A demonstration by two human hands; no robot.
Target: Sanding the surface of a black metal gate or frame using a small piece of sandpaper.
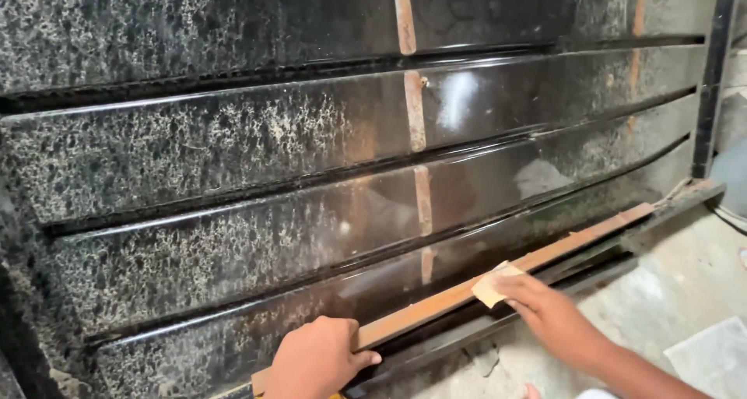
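a: while i watch from the head camera, my right hand (548,309) has its fingers pinched together on a small tan piece of sandpaper (492,288), pressed flat against the rusty bottom rail (498,274) of the black metal gate (233,158).

b: and the other hand?

a: my left hand (317,360) is curled shut over the same rail, lower down and well to the left of the pinch, knuckles toward the camera. it seems to be steadying the frame.

b: what step would you call it?

a: rubbing the rail down, i'd judge. the strip running up and to the right of the paper is bare orange-brown, with no black coat on it. the stretch between my two hands looks much the same.

b: what does the next stroke need?

a: i think firm, even pressure along the rail's narrow face, keeping the paper flat so it doesn't fold off the edge into the dark gap just beneath the grip.

b: how does the gate itself look?

a: above the grip there are wide slanted slats (194,243), glossy black and mottled with pale speckling on the left. a thin rust-coloured vertical strip (415,111) crosses them higher up. below my right hand is grey concrete floor (661,290).
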